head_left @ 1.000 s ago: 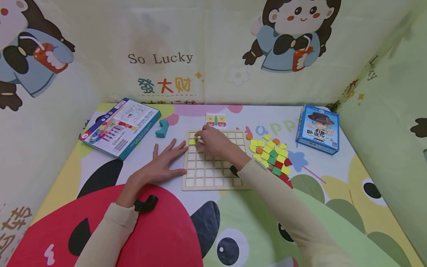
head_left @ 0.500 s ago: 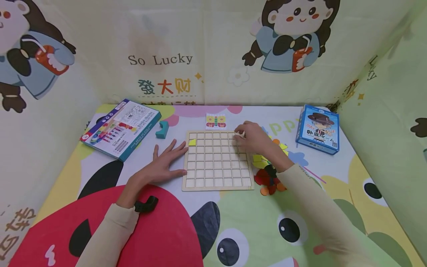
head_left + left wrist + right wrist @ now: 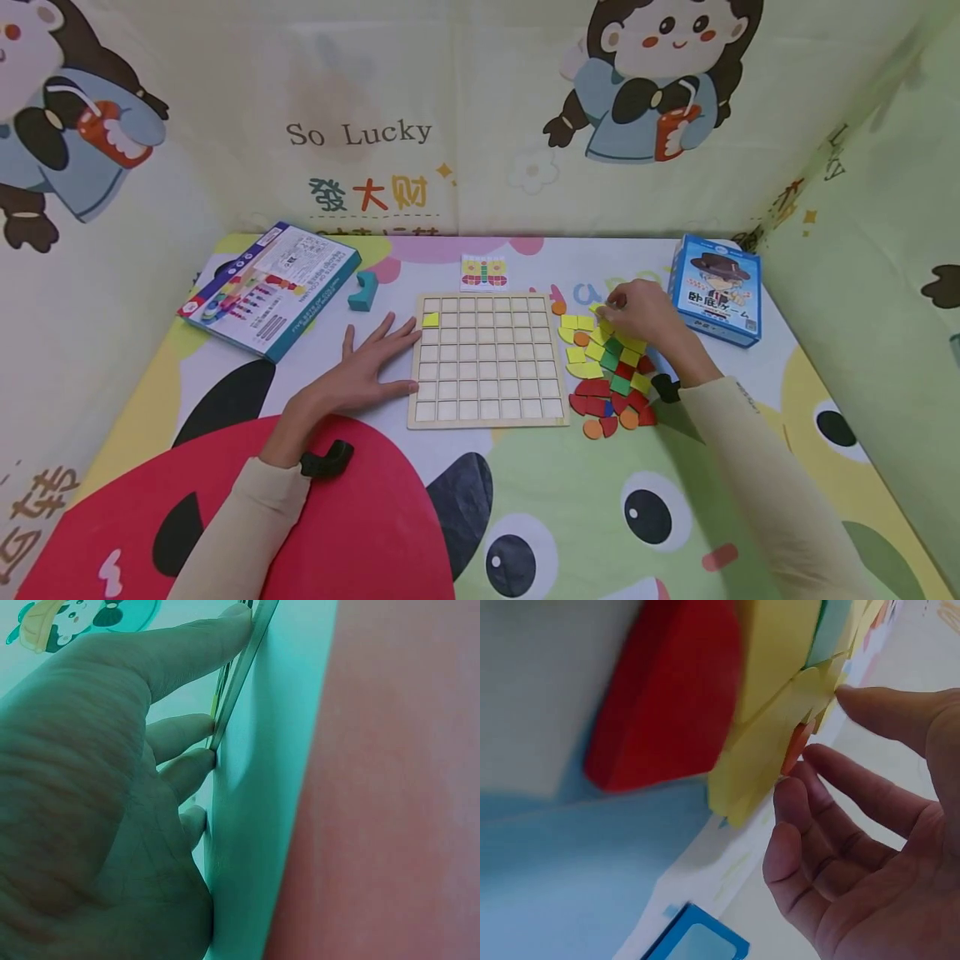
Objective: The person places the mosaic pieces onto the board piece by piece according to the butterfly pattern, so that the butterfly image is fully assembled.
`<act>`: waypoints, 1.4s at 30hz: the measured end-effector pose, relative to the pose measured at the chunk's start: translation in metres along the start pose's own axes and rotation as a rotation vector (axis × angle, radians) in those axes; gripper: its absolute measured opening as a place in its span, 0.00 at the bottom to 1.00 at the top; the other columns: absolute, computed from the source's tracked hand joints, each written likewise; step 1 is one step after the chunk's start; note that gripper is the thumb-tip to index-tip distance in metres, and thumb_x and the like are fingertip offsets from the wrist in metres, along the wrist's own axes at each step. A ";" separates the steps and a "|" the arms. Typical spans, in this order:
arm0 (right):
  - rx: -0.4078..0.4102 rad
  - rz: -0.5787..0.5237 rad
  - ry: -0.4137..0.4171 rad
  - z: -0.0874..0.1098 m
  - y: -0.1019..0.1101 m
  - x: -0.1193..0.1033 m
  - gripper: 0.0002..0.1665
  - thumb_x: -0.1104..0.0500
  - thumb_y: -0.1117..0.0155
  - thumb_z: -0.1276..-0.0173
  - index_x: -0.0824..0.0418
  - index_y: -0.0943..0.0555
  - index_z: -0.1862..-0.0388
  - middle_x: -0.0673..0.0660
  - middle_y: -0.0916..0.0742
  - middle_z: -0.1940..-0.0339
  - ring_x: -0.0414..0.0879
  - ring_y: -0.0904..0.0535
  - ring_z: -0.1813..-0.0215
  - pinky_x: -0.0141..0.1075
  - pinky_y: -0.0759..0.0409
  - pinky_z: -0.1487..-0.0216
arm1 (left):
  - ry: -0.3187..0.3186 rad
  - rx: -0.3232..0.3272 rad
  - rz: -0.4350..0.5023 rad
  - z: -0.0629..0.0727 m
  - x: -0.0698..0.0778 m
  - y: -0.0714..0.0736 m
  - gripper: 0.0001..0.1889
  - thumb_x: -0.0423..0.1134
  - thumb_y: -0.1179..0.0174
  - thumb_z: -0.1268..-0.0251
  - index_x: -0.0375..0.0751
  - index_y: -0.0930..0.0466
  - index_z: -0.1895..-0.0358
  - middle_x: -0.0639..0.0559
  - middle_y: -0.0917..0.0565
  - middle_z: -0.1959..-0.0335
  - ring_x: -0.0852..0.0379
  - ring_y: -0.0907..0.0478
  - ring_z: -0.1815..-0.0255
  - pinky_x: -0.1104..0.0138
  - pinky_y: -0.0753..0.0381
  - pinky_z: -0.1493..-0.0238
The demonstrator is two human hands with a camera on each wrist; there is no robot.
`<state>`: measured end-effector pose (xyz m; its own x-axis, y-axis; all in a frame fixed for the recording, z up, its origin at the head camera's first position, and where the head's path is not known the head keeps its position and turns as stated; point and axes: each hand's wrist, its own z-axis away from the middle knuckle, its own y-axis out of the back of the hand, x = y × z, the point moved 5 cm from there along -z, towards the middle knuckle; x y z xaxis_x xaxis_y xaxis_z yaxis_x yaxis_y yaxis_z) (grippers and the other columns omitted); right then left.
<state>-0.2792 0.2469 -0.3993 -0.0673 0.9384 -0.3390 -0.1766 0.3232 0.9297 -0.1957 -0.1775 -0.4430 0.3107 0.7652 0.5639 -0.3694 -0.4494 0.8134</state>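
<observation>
While our L hand (image 3: 365, 367) lies spread on the bench (image 3: 375, 533) at the L side of the grid board (image 3: 489, 371), thumb & nearest fingertips touching the board's edge, our R hand (image 3: 643, 312) is over the far end of the loose pcs (image 3: 611, 362). L grip: slack, fingers apart, nothing held. R grip: fingers bent, but in the R wrist view thumb & index tips stand apart, w/ nothing we can see pinched btwn them. Thumb tip is at the edge of a yellow pc (image 3: 826, 679), index tip right by an orange disc (image 3: 797, 748); can't tell for sure if either touches.

Board lies flat, mid-bench. We've 1 yellow square (image 3: 431, 320) on it, leftmost col., 2nd row from the top. Loose pcs lie just R of the board: mostly yellow toward the far end, green squares in the middle, red toward our end, orange discs scattered among them, plus a bit of blue nr the reds.

Beyond the board's far edge we've a small pic card (image 3: 484, 273) w/ a butterfly pattern. To the L: a teal block (image 3: 363, 291), then a flat box (image 3: 273, 287) set at a slant. To the R, past our R hand: a blue box (image 3: 715, 292) w/ a hatted figure.
</observation>
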 end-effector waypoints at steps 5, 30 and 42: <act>-0.014 -0.002 -0.004 0.002 0.001 0.004 0.28 0.49 0.30 0.27 0.71 0.14 0.42 0.71 0.12 0.47 0.63 0.20 0.46 0.55 0.16 0.44 | -0.008 0.001 0.006 -0.001 0.001 0.001 0.50 0.58 0.29 0.37 0.57 0.44 0.14 0.51 0.49 0.10 0.40 0.65 0.08 0.26 0.82 0.21; -0.003 0.038 0.027 -0.004 -0.011 0.002 0.23 0.53 0.34 0.23 0.72 0.15 0.42 0.68 0.17 0.50 0.60 0.24 0.48 0.53 0.19 0.44 | -0.010 -0.001 0.007 0.000 -0.002 0.000 0.51 0.59 0.29 0.37 0.57 0.44 0.14 0.51 0.50 0.10 0.40 0.65 0.08 0.26 0.82 0.21; -0.041 -0.012 0.139 0.004 -0.010 -0.009 0.22 0.54 0.31 0.26 0.67 0.14 0.40 0.67 0.16 0.45 0.60 0.21 0.45 0.54 0.16 0.41 | -0.015 0.001 0.006 -0.001 -0.001 0.000 0.50 0.58 0.29 0.37 0.56 0.44 0.14 0.50 0.49 0.10 0.39 0.65 0.08 0.26 0.82 0.22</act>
<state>-0.2730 0.2353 -0.4049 -0.2002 0.9074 -0.3696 -0.2181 0.3265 0.9197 -0.1966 -0.1778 -0.4431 0.3211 0.7554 0.5711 -0.3705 -0.4548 0.8099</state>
